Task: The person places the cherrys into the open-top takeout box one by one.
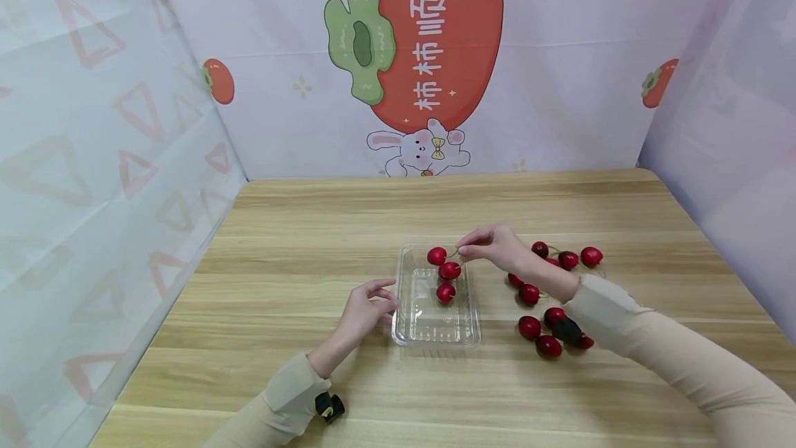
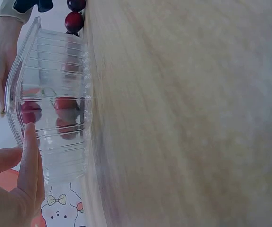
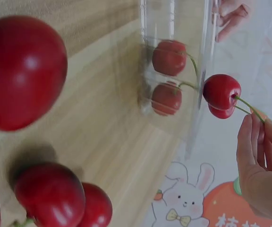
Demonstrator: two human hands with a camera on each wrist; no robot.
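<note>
My right hand [image 1: 497, 249] pinches thin green stems between thumb and fingertips. In the right wrist view two red cherries [image 3: 222, 91] hang from these stems at rim height of a clear plastic container [image 1: 410, 323]. Two more cherries [image 3: 169, 57] lie inside, seen through its wall; from above, one cherry [image 1: 445, 293] shows plainly there. My left hand [image 1: 365, 310] is at the container's left side, fingers extended and loosely bent, with a fingertip against the wall in the left wrist view.
Several loose cherries [image 1: 548, 346] lie on the wooden table [image 1: 298, 227] right of the container, some partly hidden under my right forearm. A printed backdrop [image 1: 560, 109] rises behind the table, with cloth walls at both sides.
</note>
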